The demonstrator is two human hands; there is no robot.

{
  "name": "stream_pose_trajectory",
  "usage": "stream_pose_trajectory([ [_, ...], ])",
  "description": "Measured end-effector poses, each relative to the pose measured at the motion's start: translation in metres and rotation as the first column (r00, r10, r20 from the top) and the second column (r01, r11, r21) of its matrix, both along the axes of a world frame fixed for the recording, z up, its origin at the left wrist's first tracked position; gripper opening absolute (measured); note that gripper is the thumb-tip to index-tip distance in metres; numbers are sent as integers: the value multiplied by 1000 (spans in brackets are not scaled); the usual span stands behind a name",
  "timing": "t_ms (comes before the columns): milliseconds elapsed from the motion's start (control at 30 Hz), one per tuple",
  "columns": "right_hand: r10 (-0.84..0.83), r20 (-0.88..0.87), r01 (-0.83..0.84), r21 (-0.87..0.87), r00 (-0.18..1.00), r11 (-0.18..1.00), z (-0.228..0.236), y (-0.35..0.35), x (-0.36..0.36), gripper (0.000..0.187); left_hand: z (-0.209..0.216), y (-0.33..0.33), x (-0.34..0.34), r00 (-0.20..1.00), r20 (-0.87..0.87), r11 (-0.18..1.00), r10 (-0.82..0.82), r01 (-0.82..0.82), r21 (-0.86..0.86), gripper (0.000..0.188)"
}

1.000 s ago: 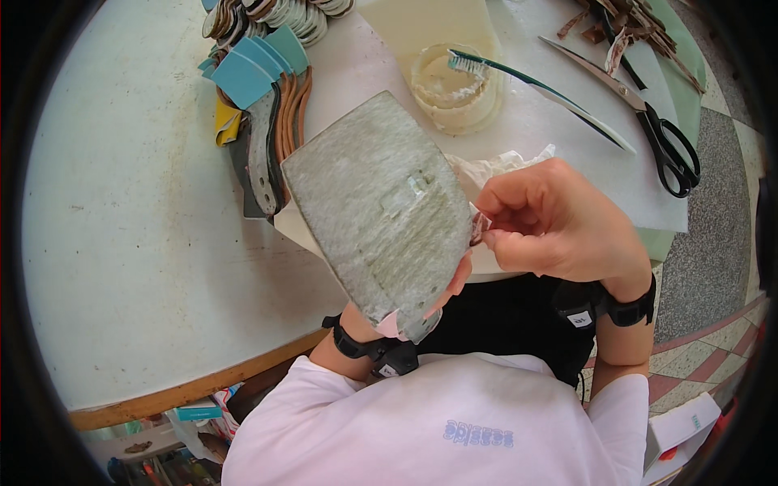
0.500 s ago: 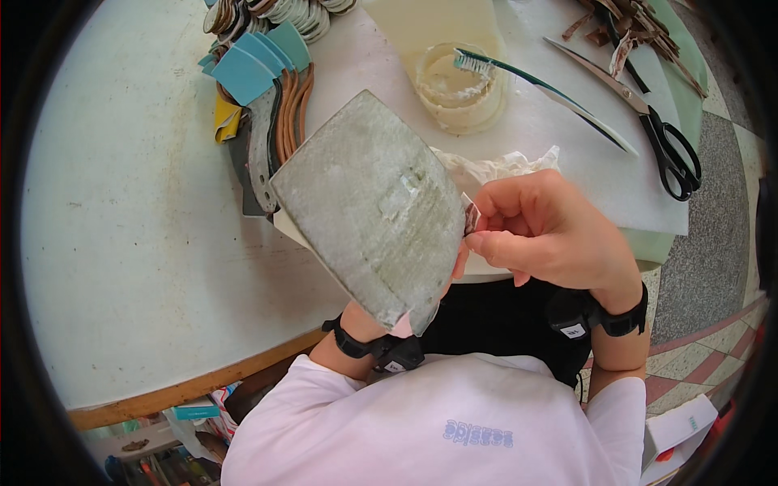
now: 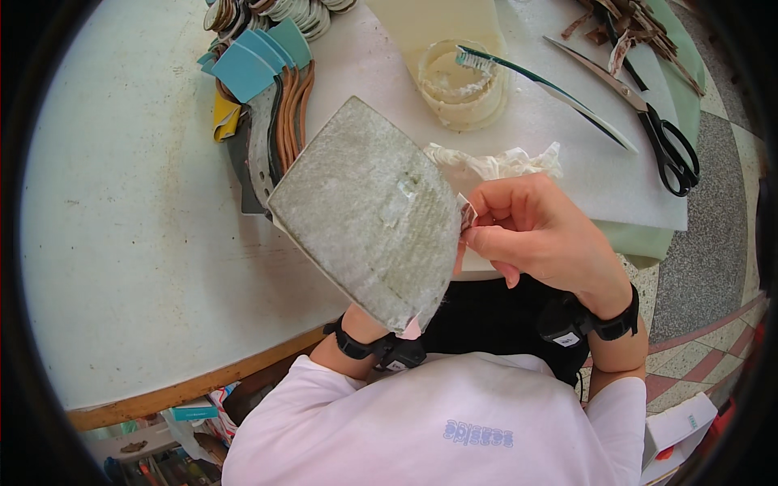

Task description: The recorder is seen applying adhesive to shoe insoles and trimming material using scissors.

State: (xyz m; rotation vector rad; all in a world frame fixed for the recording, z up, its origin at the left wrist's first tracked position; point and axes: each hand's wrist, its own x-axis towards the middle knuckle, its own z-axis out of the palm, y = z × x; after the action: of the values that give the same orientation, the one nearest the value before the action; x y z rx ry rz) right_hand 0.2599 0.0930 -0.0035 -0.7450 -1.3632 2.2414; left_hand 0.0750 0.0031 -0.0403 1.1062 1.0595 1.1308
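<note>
A grey, roughly square panel [image 3: 373, 219] with a worn, whitish-streaked face is held up over the table edge. My left hand [image 3: 365, 321] holds it from behind; its fingers are mostly hidden by the panel. At the panel's right edge, my right hand [image 3: 531, 231] has thumb and forefinger closed on a small brown-and-white scrap [image 3: 467, 212]. Whether the scrap is still joined to the panel cannot be told. A bit of pinkish material [image 3: 412, 328] shows at the panel's lowest corner.
Beyond the panel stand a tub of pale paste [image 3: 462, 105] with a toothbrush [image 3: 543, 81] across it, and crumpled whitish material [image 3: 502, 162]. Black-handled scissors [image 3: 664, 142] lie at right, brown scraps [image 3: 640, 28] behind them. Bundled straps with blue pieces [image 3: 263, 65] sit far left.
The panel has tilted slightly and shifted a little left. My right hand has moved slightly left with it, still pinching the scrap.
</note>
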Motion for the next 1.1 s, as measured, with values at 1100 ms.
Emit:
stream_pose_trajectory([
  [1100, -164, -189, 241, 529, 968, 813, -18, -17, 4, 24, 6, 0, 3, 884, -425, 967, 197, -102, 235, 37],
])
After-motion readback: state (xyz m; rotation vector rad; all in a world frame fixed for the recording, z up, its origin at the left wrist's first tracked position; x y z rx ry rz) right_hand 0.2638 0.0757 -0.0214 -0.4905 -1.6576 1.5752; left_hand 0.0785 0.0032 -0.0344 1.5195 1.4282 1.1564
